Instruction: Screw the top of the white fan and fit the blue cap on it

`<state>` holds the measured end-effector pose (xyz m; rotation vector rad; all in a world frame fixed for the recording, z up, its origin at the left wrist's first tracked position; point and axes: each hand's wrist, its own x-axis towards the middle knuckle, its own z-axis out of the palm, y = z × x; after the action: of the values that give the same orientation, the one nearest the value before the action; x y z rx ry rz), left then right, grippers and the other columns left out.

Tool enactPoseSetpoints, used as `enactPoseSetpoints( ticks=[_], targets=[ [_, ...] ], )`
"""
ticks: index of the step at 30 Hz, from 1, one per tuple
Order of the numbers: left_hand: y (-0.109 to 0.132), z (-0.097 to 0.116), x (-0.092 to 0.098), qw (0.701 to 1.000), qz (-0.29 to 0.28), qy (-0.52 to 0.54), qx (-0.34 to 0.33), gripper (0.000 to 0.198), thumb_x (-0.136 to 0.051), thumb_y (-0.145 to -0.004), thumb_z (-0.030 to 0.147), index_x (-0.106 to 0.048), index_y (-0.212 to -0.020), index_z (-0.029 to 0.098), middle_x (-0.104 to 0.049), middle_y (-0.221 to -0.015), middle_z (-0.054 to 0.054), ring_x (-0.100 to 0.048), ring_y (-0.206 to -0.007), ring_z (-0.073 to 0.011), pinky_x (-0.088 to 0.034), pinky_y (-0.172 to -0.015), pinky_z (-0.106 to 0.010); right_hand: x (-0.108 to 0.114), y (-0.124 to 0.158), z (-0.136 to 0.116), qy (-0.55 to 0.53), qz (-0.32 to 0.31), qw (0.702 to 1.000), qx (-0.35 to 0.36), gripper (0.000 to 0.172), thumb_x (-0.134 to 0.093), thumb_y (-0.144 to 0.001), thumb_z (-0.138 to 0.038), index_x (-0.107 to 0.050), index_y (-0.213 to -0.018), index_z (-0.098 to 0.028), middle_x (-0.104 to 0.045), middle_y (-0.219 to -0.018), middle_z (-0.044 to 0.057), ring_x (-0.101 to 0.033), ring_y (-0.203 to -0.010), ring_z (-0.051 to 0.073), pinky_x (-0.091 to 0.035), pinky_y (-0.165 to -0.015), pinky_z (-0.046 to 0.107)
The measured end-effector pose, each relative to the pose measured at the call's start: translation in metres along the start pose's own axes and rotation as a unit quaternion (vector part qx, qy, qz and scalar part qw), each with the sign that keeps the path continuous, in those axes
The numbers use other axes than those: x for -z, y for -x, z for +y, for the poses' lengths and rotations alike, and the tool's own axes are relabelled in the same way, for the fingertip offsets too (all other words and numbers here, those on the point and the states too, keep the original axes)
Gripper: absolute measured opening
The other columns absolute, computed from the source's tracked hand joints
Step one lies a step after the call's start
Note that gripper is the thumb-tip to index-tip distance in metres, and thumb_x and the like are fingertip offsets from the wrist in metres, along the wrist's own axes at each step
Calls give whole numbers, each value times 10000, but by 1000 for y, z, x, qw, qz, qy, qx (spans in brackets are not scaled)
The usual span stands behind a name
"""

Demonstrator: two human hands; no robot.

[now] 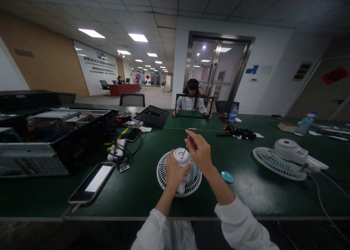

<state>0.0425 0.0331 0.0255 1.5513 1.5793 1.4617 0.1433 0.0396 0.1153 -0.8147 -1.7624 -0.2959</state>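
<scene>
A white fan lies with its round grille down on the green table, its motor housing pointing up. My left hand is wrapped round the side of that housing. Above and to the right, my right hand pinches a screwdriver with a dark reddish handle. The thin metal shaft slants down to the top of the housing, where the tip meets it near a small hole. A round turquoise piece rests on the table to the right of my right forearm.
An open computer case and a lit phone are at left, beside cables and a white adapter. A second fan lies at right. Across the green table, a person holds a black frame. Bottles stand farther back.
</scene>
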Motion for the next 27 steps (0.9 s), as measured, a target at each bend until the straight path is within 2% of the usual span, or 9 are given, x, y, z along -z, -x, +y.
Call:
enactPoseSetpoints(
  ticks=[3,7,11,13,18,23,25,27],
  targets=[
    [0,-1,0,1000,4,5,-3,719,-716,-568,195,-376,-1201,189,-491,-1213,-91,-444,-1197,-275,-318,-1038,-466,1,-1,-2,11,9,1000,12,262,-495,-903,-281,-624,-1103,-171,-672,-814,62,-575,-705,178,-494,-672,319],
    [0,-1,-1,1000,4,5,-4,705,-710,-565,187,-383,-1189,192,-504,-1187,-82,-458,-1184,-271,-325,-1035,-452,4,-2,-3,-36,-7,999,15,323,-407,-927,-190,-567,-1207,-187,-690,-975,72,-613,-878,171,-501,-786,323],
    [0,0,-1,1000,2,1,3,722,-704,-566,184,-369,-1206,176,-495,-1210,-101,-442,-1202,-277,-316,-1046,-448,2,0,-2,-10,12,1000,17,237,-486,-907,-233,-628,-1095,-212,-698,-881,49,-622,-765,160,-514,-734,307],
    [0,1,-1,1000,-1,-3,3,730,-700,-577,193,-360,-1222,169,-483,-1236,-112,-431,-1216,-279,-307,-1054,-450,1,0,-2,3,14,1000,18,221,-495,-901,-243,-640,-1064,-202,-690,-853,56,-618,-769,172,-515,-739,322],
    [1,2,1,1000,-7,-10,3,727,-693,-586,197,-358,-1229,144,-471,-1264,-133,-419,-1228,-288,-303,-1059,-445,2,0,-2,-35,-25,999,3,353,-403,-914,-179,-541,-1238,-204,-666,-1031,77,-609,-942,172,-506,-835,336],
    [1,2,0,1000,-5,-12,3,727,-691,-585,191,-353,-1228,177,-482,-1243,-102,-433,-1217,-277,-314,-1050,-444,2,2,-3,-21,-3,1000,-12,245,-502,-892,-266,-621,-1098,-205,-666,-841,49,-604,-736,157,-514,-681,294],
    [0,1,-1,1000,-1,-12,0,719,-693,-584,192,-359,-1220,184,-488,-1228,-96,-442,-1207,-274,-323,-1042,-441,3,2,-3,-19,-2,1000,-15,248,-511,-887,-273,-622,-1097,-202,-669,-855,58,-600,-744,164,-512,-655,294],
    [1,0,-1,1000,2,-7,-5,706,-695,-582,189,-370,-1209,192,-497,-1211,-90,-452,-1197,-272,-326,-1036,-446,5,2,-4,-37,-13,999,-14,302,-460,-905,-239,-582,-1179,-204,-676,-964,75,-612,-838,173,-521,-702,309]
  ],
)
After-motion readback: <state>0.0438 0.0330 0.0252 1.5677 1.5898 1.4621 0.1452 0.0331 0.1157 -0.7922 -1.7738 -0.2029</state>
